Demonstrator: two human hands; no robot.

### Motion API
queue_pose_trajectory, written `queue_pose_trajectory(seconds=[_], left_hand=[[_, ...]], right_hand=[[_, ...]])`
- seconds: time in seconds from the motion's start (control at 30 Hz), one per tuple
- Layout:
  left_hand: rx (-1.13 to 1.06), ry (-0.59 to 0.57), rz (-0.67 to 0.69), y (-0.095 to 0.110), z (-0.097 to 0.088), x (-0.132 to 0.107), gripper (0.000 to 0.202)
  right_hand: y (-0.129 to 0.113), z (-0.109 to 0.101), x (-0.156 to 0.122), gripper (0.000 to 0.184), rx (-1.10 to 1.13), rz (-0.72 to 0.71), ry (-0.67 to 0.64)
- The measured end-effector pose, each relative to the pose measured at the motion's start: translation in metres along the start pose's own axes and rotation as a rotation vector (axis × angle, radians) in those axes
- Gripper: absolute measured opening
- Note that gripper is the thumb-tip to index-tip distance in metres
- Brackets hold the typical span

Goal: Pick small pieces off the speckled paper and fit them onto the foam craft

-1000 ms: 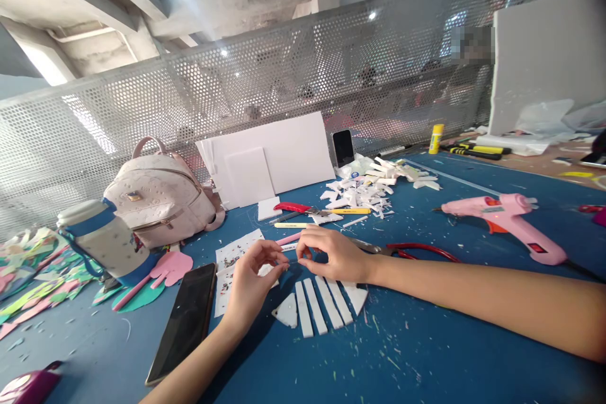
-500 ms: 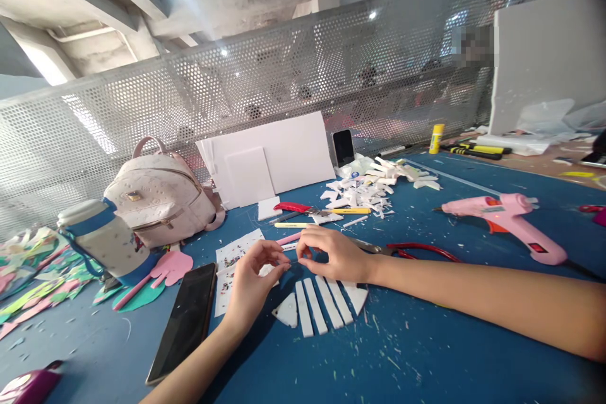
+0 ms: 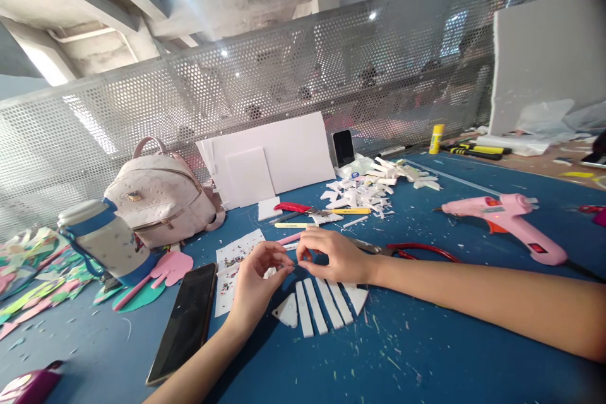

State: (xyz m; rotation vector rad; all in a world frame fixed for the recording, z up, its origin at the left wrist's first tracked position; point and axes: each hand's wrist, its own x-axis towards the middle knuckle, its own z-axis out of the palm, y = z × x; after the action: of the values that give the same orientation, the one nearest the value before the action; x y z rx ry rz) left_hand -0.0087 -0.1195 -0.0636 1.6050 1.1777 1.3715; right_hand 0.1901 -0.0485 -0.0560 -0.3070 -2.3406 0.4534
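Observation:
My left hand (image 3: pixel 261 278) and my right hand (image 3: pixel 331 255) meet fingertip to fingertip above the blue table. Both are pinched closed, and whatever is between the fingers is too small to make out. Just below them lie several white foam strips (image 3: pixel 316 307) side by side, with a rounded white end piece (image 3: pixel 286 311) on the left and a fan-shaped white piece (image 3: pixel 356 295) on the right. Behind my left hand is a white paper sheet (image 3: pixel 226 293) scattered with tiny coloured bits. Scissors with red handles (image 3: pixel 421 249) lie partly hidden behind my right wrist.
A dark phone (image 3: pixel 185 315) lies left of my left forearm. A patterned bottle (image 3: pixel 106 243) and a pale backpack (image 3: pixel 161 199) stand beyond it. A pink glue gun (image 3: pixel 511 218) is at right. White foam scraps (image 3: pixel 362 189) lie behind the hands, near a craft knife (image 3: pixel 293 207).
My left hand has shifted slightly right, bringing its fingertips nearer to those of my right hand. The right hand and the foam pieces look the same.

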Motion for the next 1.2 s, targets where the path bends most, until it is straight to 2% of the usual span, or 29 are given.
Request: queue_pose_trajectory(seconds=[0.73,1.2], left_hand=[[0.043,0.024,0.024,-0.0059,-0.0056,0.001,0.02],[0.114,0.025,0.051,-0.0016,-0.0056,0.0003,0.02]], right_hand=[[0.0003,-0.0008,0.0003,0.005,0.027,0.056,0.03],[-0.0005,-0.0016,0.0011,0.004,0.011,0.064,0.03]])
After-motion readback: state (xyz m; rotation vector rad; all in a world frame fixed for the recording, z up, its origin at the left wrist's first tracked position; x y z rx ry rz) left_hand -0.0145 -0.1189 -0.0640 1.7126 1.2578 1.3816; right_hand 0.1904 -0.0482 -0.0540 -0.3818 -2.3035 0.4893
